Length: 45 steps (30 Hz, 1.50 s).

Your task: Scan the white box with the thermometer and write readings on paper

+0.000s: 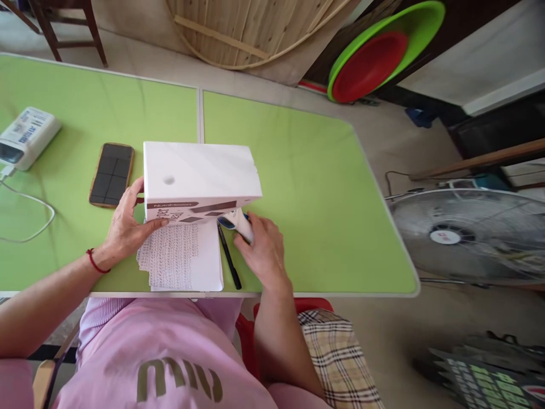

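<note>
A white cardboard box [200, 170] with brown print along its near side is tilted over the table. My left hand [128, 221] grips its left end, thumb on the printed side and fingers behind. My right hand [264, 247] is closed around a white handheld tool with dark blue parts [242, 224]; its far end is at the box's lower edge and partly hidden, so its exact kind is unclear. Under and in front of the box lies a stack of paper [179, 261] covered with small print. A black pen [230, 258] lies between the paper and my right hand.
The green table [306, 170] has a phone [111, 175] left of the box. Further left is a white device [32, 133] with a cable [46, 204]. Right of the table stands a fan [451, 236]. Green and red basins [370, 65] lean beyond the far edge.
</note>
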Each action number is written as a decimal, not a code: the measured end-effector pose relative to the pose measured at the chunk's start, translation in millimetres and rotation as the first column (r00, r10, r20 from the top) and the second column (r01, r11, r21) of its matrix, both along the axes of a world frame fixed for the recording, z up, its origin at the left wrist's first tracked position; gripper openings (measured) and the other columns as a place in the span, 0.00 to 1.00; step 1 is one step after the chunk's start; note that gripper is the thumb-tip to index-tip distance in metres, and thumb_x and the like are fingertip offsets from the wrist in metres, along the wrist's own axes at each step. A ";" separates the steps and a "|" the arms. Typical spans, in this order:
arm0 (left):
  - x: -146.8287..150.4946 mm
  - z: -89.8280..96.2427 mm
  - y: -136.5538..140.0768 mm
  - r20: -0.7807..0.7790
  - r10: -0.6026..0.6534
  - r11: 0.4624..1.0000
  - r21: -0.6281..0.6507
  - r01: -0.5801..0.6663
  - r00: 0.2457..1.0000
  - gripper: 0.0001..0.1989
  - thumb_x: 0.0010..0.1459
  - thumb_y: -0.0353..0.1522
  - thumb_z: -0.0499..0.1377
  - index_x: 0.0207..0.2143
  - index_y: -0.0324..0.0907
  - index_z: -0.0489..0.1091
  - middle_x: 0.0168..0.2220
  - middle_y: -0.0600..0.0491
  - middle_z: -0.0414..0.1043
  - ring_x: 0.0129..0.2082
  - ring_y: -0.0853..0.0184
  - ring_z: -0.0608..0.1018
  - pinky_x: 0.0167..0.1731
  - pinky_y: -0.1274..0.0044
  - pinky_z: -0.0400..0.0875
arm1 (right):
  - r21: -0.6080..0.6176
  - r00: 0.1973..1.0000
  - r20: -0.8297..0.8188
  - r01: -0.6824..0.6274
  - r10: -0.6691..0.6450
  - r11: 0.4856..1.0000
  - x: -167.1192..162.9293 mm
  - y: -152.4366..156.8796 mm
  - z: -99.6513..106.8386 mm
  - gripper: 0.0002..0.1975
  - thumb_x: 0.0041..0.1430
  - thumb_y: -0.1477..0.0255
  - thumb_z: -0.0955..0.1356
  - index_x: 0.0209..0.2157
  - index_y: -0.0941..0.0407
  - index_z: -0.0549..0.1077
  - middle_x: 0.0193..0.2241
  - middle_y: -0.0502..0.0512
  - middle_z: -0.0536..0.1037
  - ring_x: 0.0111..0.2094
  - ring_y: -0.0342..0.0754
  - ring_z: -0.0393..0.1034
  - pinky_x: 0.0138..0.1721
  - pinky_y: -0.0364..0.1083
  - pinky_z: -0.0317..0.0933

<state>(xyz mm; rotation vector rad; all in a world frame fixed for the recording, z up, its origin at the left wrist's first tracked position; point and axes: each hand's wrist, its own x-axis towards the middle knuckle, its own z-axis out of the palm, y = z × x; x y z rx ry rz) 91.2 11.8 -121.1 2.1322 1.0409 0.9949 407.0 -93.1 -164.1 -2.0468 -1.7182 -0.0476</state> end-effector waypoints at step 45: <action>8.0 24.8 -9.7 0.260 0.060 0.912 -0.406 0.053 0.964 0.31 0.54 0.54 0.70 0.50 0.42 0.77 0.48 0.46 0.81 0.48 0.53 0.82 0.40 0.68 0.81 | -0.042 -0.017 -0.999 -0.209 -0.046 0.977 -128.7 -60.3 45.9 0.22 0.50 0.50 0.75 0.32 0.54 0.74 0.25 0.49 0.73 0.25 0.43 0.63 0.27 0.46 0.62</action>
